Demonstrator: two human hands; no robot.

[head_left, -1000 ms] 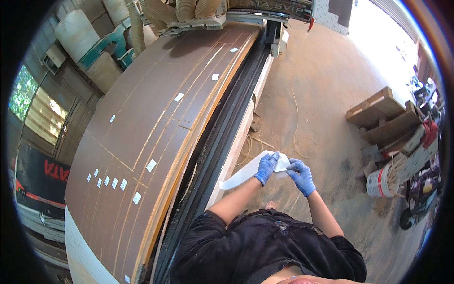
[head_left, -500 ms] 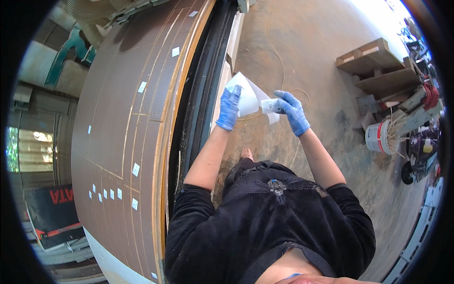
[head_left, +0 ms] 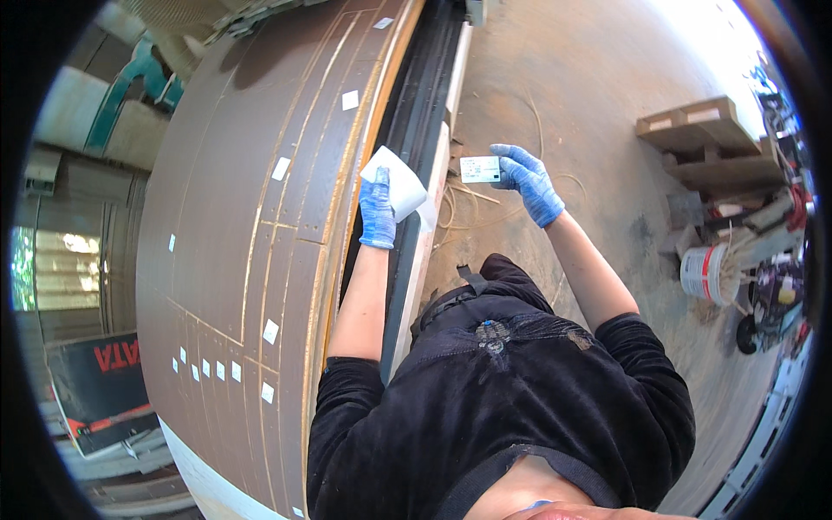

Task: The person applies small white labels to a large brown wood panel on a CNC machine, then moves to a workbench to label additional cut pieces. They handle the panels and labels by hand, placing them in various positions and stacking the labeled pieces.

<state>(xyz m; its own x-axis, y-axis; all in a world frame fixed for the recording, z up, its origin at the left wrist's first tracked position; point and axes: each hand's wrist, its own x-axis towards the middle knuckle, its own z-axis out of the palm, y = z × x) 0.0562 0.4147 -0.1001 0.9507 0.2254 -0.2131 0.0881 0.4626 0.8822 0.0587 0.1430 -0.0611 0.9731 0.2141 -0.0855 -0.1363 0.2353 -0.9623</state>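
Pinching label (head_left: pixel 476 169) by its end: right hand (head_left: pixel 530 184), fingers pressed together, over floor (head_left: pixel 598 113). Left hand (head_left: pixel 377 212) fingers closed on white paper (head_left: pixel 402 180), near brown board (head_left: pixel 217 251).

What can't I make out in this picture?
All in the head view:
Print on the label in the right hand: too small.
Left hand: some fingers hidden by white paper.
Brown panel's far end: cut off by upper edge.
Bright area, upper right: washed out.
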